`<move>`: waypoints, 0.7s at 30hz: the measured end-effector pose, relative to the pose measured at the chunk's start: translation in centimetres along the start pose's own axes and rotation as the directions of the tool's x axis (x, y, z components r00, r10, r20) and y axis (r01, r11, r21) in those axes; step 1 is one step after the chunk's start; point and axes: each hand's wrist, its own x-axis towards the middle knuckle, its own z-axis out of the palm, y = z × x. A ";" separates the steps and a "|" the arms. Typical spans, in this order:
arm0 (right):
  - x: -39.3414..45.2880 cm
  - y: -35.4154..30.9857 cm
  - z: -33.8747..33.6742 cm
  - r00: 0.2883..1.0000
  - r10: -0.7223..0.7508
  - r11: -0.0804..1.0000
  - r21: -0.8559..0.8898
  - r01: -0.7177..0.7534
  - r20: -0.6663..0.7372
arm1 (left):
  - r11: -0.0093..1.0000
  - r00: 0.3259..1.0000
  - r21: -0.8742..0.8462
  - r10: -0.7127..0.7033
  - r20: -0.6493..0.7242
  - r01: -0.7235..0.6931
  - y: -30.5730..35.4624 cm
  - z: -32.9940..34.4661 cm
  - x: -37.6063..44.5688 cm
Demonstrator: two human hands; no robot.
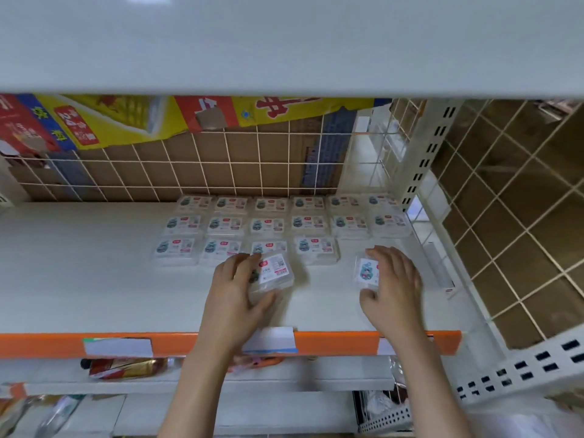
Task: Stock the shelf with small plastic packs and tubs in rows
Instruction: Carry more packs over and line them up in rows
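Note:
Several clear plastic packs with printed labels lie in three rows [271, 224] at the back right of the white shelf [79, 273]. My left hand [235, 289] grips one clear pack [271, 275], tilted, just in front of the front row. My right hand [393, 279] holds another clear pack [366, 271] with a cartoon label, to the right of the front row's last pack [316, 249]. The front row ends there, with bare shelf beyond it towards the right.
A wire grid [221, 159] backs the shelf, with cardboard boxes and a yellow and red carton [110, 121] behind it. A wire side panel [433, 248] closes the right end. An orange price rail [189, 341] runs along the front edge. Below, a lower shelf holds wrapped goods [126, 368].

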 end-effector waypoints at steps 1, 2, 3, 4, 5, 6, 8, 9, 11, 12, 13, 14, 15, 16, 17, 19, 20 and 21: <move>0.7 0.7 -0.2 1.000 0.013 1.000 -0.023 -0.013 -0.001 | 1.000 1.000 -0.003 0.007 -0.008 -0.007 0.0 -0.1 0.4; 1.5 1.4 -0.4 1.000 0.024 0.999 -0.047 -0.024 0.007 | 1.000 1.000 -0.001 0.013 -0.020 -0.013 0.1 -0.1 0.9; 2.4 2.1 -0.7 0.999 0.039 0.997 -0.067 -0.037 0.029 | 1.000 0.999 0.001 0.017 -0.027 -0.017 0.2 -0.2 1.2; 3.3 2.7 -1.0 0.996 0.059 0.995 -0.088 -0.054 0.059 | 1.000 0.999 0.001 0.021 -0.031 -0.021 0.3 -0.2 1.6; 4.3 3.1 -1.3 0.991 0.085 0.991 -0.110 -0.074 0.102 | 1.000 0.999 -0.005 0.025 -0.032 -0.025 0.5 -0.2 1.8; 5.1 3.5 -1.5 0.981 0.118 0.987 -0.126 -0.098 0.156 | 0.999 0.999 -0.015 0.028 -0.031 -0.029 0.6 -0.2 2.0; 6.4 4.2 -1.6 0.962 0.151 0.984 -0.126 -0.125 0.226 | 0.999 0.999 -0.031 0.039 -0.027 -0.040 0.8 -0.1 2.3; 6.7 4.5 -1.6 0.954 0.158 0.985 -0.109 -0.134 0.254 | 0.998 0.998 -0.030 0.049 -0.025 -0.050 0.8 -0.1 2.5; 7.1 5.1 -1.3 0.934 0.154 0.988 -0.080 -0.135 0.323 | 0.998 0.997 -0.017 0.068 -0.027 -0.068 0.9 0.1 2.8; 7.1 5.3 -1.0 0.925 0.145 0.989 -0.074 -0.127 0.352 | 0.997 0.997 -0.013 0.074 -0.029 -0.075 1.0 0.2 2.9; 7.0 5.5 -0.8 0.919 0.137 0.990 -0.069 -0.120 0.371 | 0.997 0.997 -0.010 0.079 -0.026 -0.079 1.2 0.3 3.1; 6.9 5.7 -0.6 0.916 0.134 0.991 -0.068 -0.117 0.378 | 0.996 0.996 -0.009 0.083 -0.023 -0.083 1.4 0.4 3.2; 6.7 5.8 -0.6 0.919 0.130 0.991 -0.066 -0.113 0.373 | 0.996 0.996 -0.009 0.090 -0.016 -0.090 1.7 0.6 3.4; 6.5 6.0 -0.5 0.923 0.126 0.992 -0.068 -0.109 0.363 | 0.995 0.995 -0.007 0.103 -0.009 -0.103 1.9 0.7 3.6; 6.2 6.1 -0.6 0.930 0.124 0.992 -0.077 -0.104 0.345 | 0.993 0.993 -0.003 0.119 0.001 -0.119 2.3 1.0 3.8; 5.2 6.4 -0.8 0.943 0.141 0.989 -0.095 -0.117 0.302 | 0.989 0.989 -0.007 0.148 0.024 -0.148 3.0 1.5 4.3; 4.5 6.6 -0.9 0.955 0.149 0.987 -0.090 -0.130 0.257 | 0.987 0.987 -0.010 0.160 0.035 -0.159 3.4 1.9 4.6; 3.6 6.8 -0.9 0.968 0.153 0.987 -0.078 -0.140 0.201 | 0.985 0.984 -0.011 0.170 0.046 -0.170 3.8 2.3 4.8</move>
